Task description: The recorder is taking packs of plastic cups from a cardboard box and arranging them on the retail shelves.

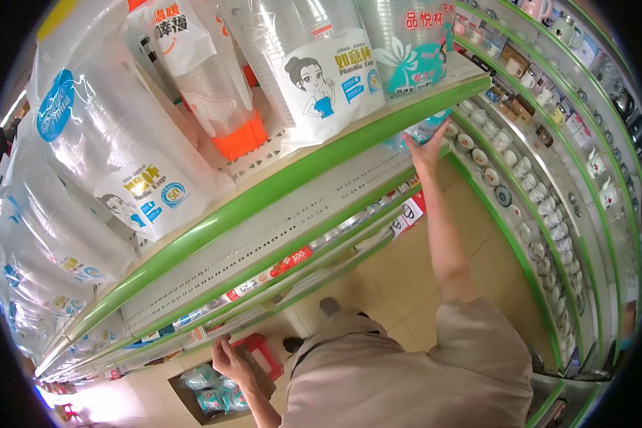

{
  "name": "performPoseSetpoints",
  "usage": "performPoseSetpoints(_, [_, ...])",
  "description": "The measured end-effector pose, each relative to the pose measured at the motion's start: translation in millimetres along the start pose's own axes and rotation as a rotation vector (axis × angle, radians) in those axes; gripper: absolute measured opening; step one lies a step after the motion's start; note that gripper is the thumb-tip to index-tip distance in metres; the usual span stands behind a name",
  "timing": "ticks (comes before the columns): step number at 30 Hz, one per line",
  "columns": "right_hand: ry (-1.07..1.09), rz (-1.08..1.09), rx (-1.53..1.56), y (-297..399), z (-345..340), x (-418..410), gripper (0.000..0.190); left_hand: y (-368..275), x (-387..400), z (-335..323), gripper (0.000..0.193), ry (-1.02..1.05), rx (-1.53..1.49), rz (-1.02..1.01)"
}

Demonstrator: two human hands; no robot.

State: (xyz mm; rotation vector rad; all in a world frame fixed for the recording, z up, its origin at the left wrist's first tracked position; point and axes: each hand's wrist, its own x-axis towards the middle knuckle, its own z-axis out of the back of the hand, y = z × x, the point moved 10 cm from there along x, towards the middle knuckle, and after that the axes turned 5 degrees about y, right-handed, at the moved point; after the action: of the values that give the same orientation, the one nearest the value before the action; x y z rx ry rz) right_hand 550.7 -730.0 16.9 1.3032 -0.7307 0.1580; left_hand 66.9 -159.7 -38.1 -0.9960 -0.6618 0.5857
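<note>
My right hand reaches to the far right end of the shelf below the top one. Its thumb and fingers grip a clear pack of cups with blue print, partly hidden under the green-edged upper shelf. Low at the left, my left hand hangs with curled fingers, and nothing shows in it. Beneath it on the floor stands an open cardboard box with several teal-printed plastic packs inside. Sleeves of plastic cups in printed bags line the upper shelf.
A red plastic stool or crate stands beside the box. Lower shelves carry packaged goods. Across the tiled aisle, a curved-looking rack holds white bowls, mugs and kettles.
</note>
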Motion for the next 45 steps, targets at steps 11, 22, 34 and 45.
performPoseSetpoints(11, [-0.297, -0.168, 0.442, 7, 18, -58, 0.12, 5, 11, 16, 0.021, 0.05, -0.016, -0.001])
performPoseSetpoints(22, [0.221, -0.635, 0.797, 92, -92, -288, 0.076, -25, 10, 63, 0.022, 0.225, 0.024, -0.119])
performPoseSetpoints(34, [1.466, -0.138, 0.43, 358, -305, -536, 0.108, 31, -41, 130, 0.099, 0.255, -0.37, 0.082])
performPoseSetpoints(45, [1.825, 0.287, 0.436, 493, -352, -670, 0.061, 168, -118, 260, 0.069, -0.213, -1.143, 0.476])
